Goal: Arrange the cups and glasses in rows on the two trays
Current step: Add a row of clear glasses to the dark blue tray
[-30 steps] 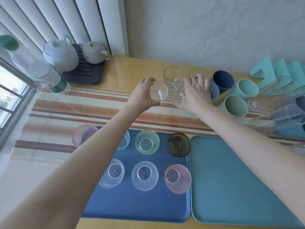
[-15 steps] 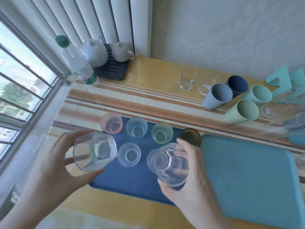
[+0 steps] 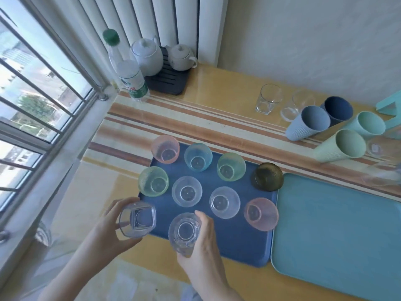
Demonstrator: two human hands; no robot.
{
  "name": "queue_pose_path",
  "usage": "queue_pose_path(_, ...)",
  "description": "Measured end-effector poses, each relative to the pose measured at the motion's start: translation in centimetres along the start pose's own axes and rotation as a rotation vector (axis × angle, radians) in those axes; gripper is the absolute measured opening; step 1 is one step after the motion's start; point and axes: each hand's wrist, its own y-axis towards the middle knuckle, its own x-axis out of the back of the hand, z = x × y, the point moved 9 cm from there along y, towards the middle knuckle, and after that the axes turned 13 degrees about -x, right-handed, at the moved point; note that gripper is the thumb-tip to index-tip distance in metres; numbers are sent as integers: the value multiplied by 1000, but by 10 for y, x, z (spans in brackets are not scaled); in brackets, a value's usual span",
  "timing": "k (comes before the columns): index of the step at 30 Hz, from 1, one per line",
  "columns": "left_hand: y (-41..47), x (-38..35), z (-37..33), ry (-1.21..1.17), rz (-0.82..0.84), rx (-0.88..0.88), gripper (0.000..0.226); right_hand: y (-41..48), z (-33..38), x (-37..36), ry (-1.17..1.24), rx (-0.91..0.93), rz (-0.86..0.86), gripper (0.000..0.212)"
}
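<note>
Gripping clear faceted glasses (image 3: 137, 220), both hands (image 3: 104, 233).

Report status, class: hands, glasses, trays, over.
Left hand and right hand each hold a clear glass over the dark blue tray's near edge. Eight cups on it. Teal tray bare. Nothing blocking.

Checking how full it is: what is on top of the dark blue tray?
On the dark blue tray stand eight small cups in two rows: pink, blue, green, dark olive; then green, clear, clear, pink. Its near-left corner is hidden by held glasses.

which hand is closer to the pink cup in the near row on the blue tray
Right. The right hand holds a clear glass just left of the pink cup; the left hand is farther left, at the tray's corner.
</note>
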Motion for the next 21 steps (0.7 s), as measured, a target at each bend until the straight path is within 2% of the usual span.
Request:
queue_pose_path(6,4,-7,23,18,63,16,71,9,0,-17,3,-30,-1,83)
queue_pose_path(12,8,-9,42,34,125,52,76,12,6,-29,-55,-8,-44,88)
queue_pose_path(17,10,-10,46,9,168,28,88,11,3,-30,-39,-20,-38,89)
queue_pose_path(21,3,-7,56,9,142,65,102,7,-5,-29,39,-63,-2,95)
